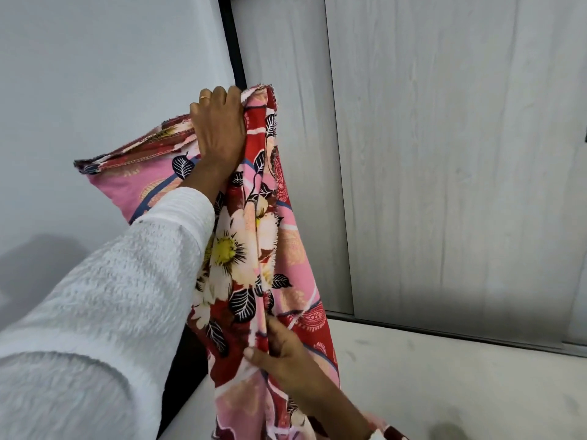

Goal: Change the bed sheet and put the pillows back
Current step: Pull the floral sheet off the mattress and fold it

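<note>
While my left hand (219, 128) grips the top of the sheet (254, 236) up at 12 o'clock, fingers curled round the bunched, frayed hem, the cloth hangs down in a long gathered column toward 6. I read the high hold as a way to let it drop free and show its edges. A folded corner with visible stitching sticks out from that hand toward 9.

My right hand (279, 354), down at 6, pinches a fold of the hanging part, thumb on the near side, fingers behind the cloth. Probably it is tracing down an edge or pulling the length straight; I can't tell which. Both hands are closed on fabric, neither slack.

Sheet is floral: pink and red ground, white flowers with yellow centres, black leaves. It's off the bed, held in the air in front of the grey doors (444, 154) at 2 o'clock. No bed or pillows in view.

Ring (205, 97) on the left hand, white sleeve (111, 296) covering that arm from 8. Pale surface (428, 392) at 4, under the hanging end.

Writing: none readable. No label, tag or brand on the sheet that I can see.
</note>
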The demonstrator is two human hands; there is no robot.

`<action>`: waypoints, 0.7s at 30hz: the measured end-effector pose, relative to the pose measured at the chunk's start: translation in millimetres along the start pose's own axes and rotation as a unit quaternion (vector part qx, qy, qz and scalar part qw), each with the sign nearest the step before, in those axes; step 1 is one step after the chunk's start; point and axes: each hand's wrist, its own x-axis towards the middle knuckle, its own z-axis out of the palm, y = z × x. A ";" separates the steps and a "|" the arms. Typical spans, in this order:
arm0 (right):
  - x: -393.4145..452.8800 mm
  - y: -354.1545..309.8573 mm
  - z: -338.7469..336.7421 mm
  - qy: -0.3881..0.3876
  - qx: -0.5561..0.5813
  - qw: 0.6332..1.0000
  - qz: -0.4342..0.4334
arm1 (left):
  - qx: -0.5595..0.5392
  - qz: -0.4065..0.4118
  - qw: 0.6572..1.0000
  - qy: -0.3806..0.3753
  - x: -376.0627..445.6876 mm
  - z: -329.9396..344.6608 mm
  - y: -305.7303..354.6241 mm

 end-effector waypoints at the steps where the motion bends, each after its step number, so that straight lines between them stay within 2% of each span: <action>1: -2.6 -1.5 -10.6 -0.022 -0.012 1.000 0.003 | -0.002 0.001 1.000 0.006 -0.6 0.6 -2.1; 3: -5.7 -7.0 -35.2 -0.028 0.017 0.999 0.034 | -0.007 0.001 1.000 0.018 -1.9 1.3 -5.7; 5: 0.2 -2.8 -64.6 0.044 0.007 0.998 0.051 | -0.016 -0.003 0.999 0.029 -3.4 -0.4 -6.9; 7: 15.1 6.6 -92.7 0.150 -0.065 0.986 0.039 | -0.024 -0.003 0.999 0.042 -3.7 -3.6 -6.1; 9: 34.5 13.3 -111.9 0.220 -0.167 0.960 0.036 | -0.016 0.007 0.999 0.048 -3.2 -6.6 -3.9; 13: 69.7 24.4 -122.2 0.280 -0.323 0.903 0.029 | -0.016 0.018 0.998 0.053 1.7 -14.6 1.7; 15: 78.1 24.9 -118.5 0.317 -0.342 0.884 0.023 | -0.016 0.023 0.998 0.056 4.2 -19.0 3.6; 21: 90.4 10.3 -111.9 0.247 -0.323 0.913 0.037 | -0.018 0.027 0.997 0.069 11.8 -27.5 -0.4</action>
